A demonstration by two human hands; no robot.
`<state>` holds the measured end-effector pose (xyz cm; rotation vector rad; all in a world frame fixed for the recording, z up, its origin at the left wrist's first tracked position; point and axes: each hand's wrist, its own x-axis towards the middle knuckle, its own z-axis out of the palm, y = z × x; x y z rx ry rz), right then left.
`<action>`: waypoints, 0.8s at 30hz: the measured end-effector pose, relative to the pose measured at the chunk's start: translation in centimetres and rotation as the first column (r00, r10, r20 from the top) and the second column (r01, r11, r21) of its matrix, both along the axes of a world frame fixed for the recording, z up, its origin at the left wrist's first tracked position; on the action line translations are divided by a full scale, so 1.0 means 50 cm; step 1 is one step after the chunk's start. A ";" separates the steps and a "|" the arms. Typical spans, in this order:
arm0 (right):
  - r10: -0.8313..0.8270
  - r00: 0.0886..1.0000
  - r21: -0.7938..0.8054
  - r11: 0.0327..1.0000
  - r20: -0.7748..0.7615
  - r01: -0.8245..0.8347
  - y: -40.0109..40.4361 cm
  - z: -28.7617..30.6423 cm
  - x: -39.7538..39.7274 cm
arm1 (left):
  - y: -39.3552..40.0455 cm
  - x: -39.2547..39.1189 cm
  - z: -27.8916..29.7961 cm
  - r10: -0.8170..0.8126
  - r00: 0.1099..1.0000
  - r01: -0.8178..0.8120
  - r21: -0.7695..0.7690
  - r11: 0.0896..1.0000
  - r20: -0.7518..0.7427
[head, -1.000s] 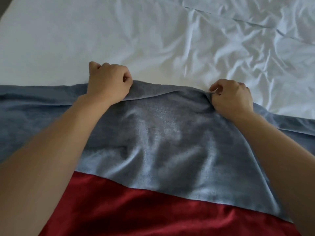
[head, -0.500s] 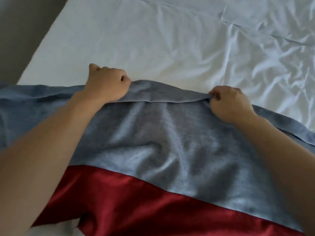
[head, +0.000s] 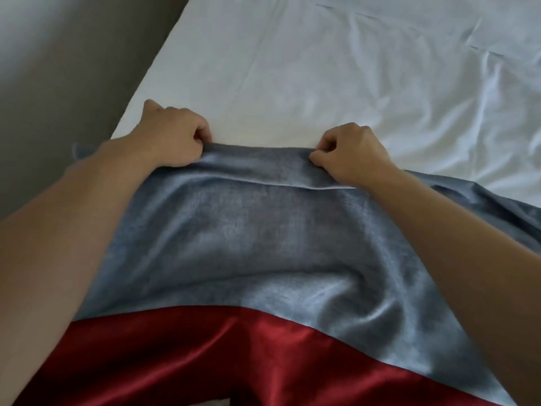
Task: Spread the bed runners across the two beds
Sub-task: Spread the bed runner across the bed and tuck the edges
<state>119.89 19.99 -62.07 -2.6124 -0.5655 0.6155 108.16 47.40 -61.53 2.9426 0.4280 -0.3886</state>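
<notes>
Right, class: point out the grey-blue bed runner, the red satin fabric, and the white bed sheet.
grey-blue bed runner [head: 263, 244], head view, middle of its flat spread.
red satin fabric [head: 205, 356], head view, its glossy centre.
white bed sheet [head: 336, 68], head view, bare stretch beyond the hands.

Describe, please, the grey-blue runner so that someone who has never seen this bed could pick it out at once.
Start from the white-sheeted bed that fills the view. Across its near end lies a grey-blue woven fabric bed runner, its far edge taken in the grip of the left hand and the right hand. Unlike the shiny red satin cloth nearer the person, it is matt and textured.
</notes>
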 end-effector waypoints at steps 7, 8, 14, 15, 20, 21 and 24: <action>-0.087 0.953 -0.044 0.994 0.291 0.105 0.017 -0.021 -0.014 | -0.015 0.026 -0.021 -0.008 0.910 -0.037 0.099 0.994 0.415; -0.064 0.938 -0.039 0.996 0.340 0.082 0.010 -0.024 -0.023 | -0.022 0.008 -0.025 0.005 0.904 -0.051 0.096 0.994 0.427; 0.080 0.810 -0.011 0.996 0.581 -0.090 -0.052 0.000 -0.140 | -0.084 -0.136 -0.021 0.074 0.883 -0.094 0.021 0.995 0.463; 0.093 0.795 0.000 0.993 0.600 -0.116 -0.062 0.007 -0.171 | -0.100 -0.161 -0.016 0.078 0.881 -0.094 0.011 0.996 0.467; 0.062 0.747 0.130 0.972 0.662 -0.197 -0.136 0.032 -0.372 | -0.184 -0.322 0.009 0.071 0.820 -0.080 -0.009 0.997 0.568; 0.054 0.748 0.154 0.966 0.662 -0.206 -0.157 0.034 -0.417 | -0.202 -0.361 0.014 0.072 0.807 -0.075 -0.019 0.997 0.586; 0.070 0.759 0.190 0.949 0.648 -0.251 -0.239 0.035 -0.555 | -0.262 -0.488 0.024 0.041 0.814 -0.037 -0.019 0.999 0.579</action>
